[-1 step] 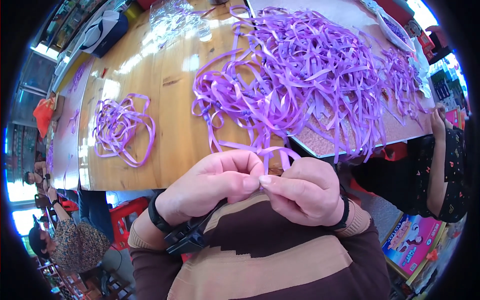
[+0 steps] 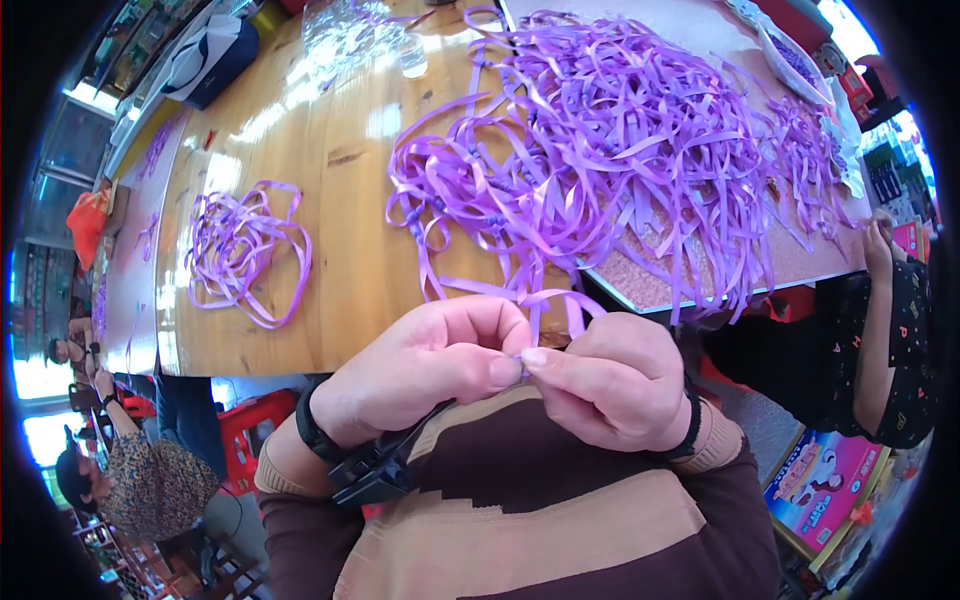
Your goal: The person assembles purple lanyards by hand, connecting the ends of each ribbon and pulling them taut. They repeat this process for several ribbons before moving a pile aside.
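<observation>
Both my hands meet in front of my body at the table's near edge, pinching a purple ribbon (image 2: 550,297) between their fingertips. My left hand (image 2: 430,355) has thumb and forefinger pressed together on it. Close against it, my right hand (image 2: 615,380) pinches with its thumb and forefinger as well. A small bit of purple shows between the two thumbs; the rest there is hidden by the fingers. From my hands the ribbon loops up toward a big tangled heap of purple ribbons (image 2: 620,130), several with small darker purple pieces on them.
A smaller coil of purple ribbon (image 2: 248,255) lies left on the wooden table (image 2: 345,240). Clear plastic wrapping (image 2: 360,45) sits at the back. A pale sack (image 2: 795,65) holds small purple pieces at the far right. People sit at left (image 2: 150,480) and right (image 2: 880,330).
</observation>
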### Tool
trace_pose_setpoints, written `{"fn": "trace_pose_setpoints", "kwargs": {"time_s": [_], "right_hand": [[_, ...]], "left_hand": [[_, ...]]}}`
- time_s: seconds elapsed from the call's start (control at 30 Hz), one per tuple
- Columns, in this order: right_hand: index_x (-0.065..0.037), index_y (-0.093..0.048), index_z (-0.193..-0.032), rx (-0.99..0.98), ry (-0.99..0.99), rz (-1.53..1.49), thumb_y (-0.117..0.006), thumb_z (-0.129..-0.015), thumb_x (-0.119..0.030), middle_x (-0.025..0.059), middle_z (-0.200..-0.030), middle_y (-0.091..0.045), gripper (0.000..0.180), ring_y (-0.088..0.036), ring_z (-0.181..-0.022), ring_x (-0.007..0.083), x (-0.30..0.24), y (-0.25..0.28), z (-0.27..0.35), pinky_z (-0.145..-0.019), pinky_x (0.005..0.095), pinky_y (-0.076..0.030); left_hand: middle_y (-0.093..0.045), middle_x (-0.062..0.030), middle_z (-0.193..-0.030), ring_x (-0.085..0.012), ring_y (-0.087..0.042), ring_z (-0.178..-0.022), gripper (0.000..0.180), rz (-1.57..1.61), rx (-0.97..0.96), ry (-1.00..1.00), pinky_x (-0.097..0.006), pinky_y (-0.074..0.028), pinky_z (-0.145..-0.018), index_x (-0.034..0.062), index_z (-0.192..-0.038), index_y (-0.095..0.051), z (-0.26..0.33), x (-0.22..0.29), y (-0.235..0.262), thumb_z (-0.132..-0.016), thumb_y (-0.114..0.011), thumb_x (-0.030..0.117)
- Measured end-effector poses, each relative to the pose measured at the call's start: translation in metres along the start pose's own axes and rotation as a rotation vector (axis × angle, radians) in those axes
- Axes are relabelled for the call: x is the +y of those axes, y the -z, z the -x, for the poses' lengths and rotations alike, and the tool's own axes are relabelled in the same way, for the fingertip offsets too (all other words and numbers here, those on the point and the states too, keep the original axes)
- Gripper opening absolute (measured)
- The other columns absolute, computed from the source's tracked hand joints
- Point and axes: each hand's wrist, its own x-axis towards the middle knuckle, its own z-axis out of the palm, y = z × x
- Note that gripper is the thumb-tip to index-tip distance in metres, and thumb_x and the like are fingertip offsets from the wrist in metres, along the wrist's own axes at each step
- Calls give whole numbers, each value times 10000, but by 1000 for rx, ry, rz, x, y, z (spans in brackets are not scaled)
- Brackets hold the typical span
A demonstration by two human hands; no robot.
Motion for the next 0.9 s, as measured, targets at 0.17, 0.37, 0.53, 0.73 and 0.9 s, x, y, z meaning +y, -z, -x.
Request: {"fn": "trace_pose_setpoints", "kwargs": {"time_s": [0.17,0.37,0.53,0.73,0.9], "right_hand": [[-28,-620,-890,-27,-8,20,-667,-637,65,19,-615,-517,274,-487,-474,130,-3,1,-5,-401,237,-357],[-20,-615,-857,-36,-102,-6,-673,-635,72,27,-607,-512,247,-476,-465,124,-7,-4,-6,-396,233,-352],[-11,-619,-868,-72,-45,47,-675,-621,81,34,-622,-518,269,-475,-464,134,-8,-2,-6,-400,239,-353],[6,-628,-918,-163,70,206,-684,-577,75,19,-633,-511,352,-465,-469,137,-7,7,-6,-403,247,-333],[9,-627,-912,-161,73,241,-687,-580,71,18,-629,-507,343,-462,-465,135,-5,6,-4,-402,247,-332]], "left_hand": [[-505,25,-791,-29,-451,-695,161,-81,59,-45,-165,-364,-625,21,-897,-498,3,1,-5,-779,-590,80],[-498,25,-841,-22,-458,-766,128,-207,122,-109,-172,-386,-673,23,-916,-488,11,-3,-5,-807,-551,44],[-485,36,-797,-16,-444,-723,118,-177,142,-101,-163,-370,-636,25,-893,-493,10,-2,-6,-795,-557,43],[-515,15,-808,-36,-471,-720,150,66,39,-16,-171,-385,-647,16,-895,-503,8,0,2,-771,-585,43],[-519,16,-821,-35,-489,-752,157,-38,104,-91,-172,-401,-677,17,-897,-503,2,-7,-1,-775,-597,44]]}}
